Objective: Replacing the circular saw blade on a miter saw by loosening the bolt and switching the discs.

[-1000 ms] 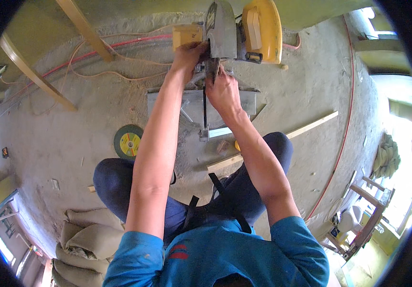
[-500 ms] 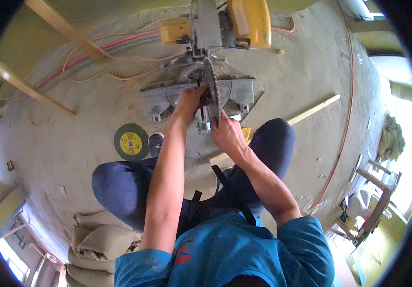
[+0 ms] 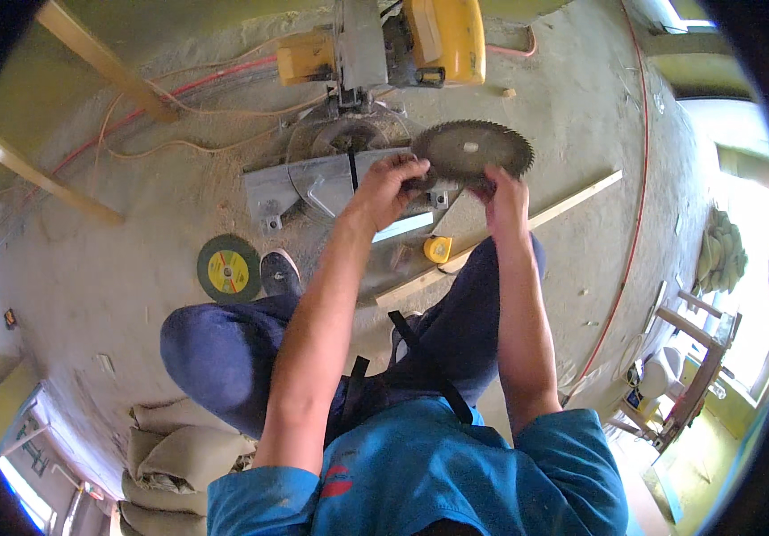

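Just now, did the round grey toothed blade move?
Yes: the blade went right, from over the grey metal saw base to mostly past its right end.

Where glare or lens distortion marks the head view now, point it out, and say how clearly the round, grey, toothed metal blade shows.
In the head view, glare washes out the bright white opening near the right rim; in the head view, the fisheye image is round, with black corners; in the head view, the blade between left hand and right hand shows distinct teeth.
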The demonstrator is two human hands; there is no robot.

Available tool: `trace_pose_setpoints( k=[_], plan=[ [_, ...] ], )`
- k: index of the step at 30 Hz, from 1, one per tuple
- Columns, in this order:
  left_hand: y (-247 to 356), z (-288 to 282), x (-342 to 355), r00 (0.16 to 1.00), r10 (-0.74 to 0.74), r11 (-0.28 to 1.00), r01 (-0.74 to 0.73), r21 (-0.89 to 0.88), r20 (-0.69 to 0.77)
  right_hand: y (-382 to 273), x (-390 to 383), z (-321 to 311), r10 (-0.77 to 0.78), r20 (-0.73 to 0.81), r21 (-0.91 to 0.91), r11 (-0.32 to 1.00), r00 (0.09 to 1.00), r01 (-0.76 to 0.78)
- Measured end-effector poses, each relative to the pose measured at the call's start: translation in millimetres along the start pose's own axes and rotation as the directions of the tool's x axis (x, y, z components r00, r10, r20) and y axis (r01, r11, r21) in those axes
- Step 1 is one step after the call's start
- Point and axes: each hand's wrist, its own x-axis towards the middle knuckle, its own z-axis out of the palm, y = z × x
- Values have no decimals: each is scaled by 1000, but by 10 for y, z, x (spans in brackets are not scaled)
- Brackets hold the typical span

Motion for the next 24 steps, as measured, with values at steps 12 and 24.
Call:
trace_pose_setpoints(
  k=[12, 24],
  plan=[
    [754, -935, 65, 921, -304, 577, -26, -816, -244, 688, 1694, -221, 470, 14, -55, 882, 883, -468],
    [1869, -2206, 102, 787, -188, 788, -236, -568, -587, 1265, -278, 886, 703, 395, -825, 555, 592, -108]
  ],
)
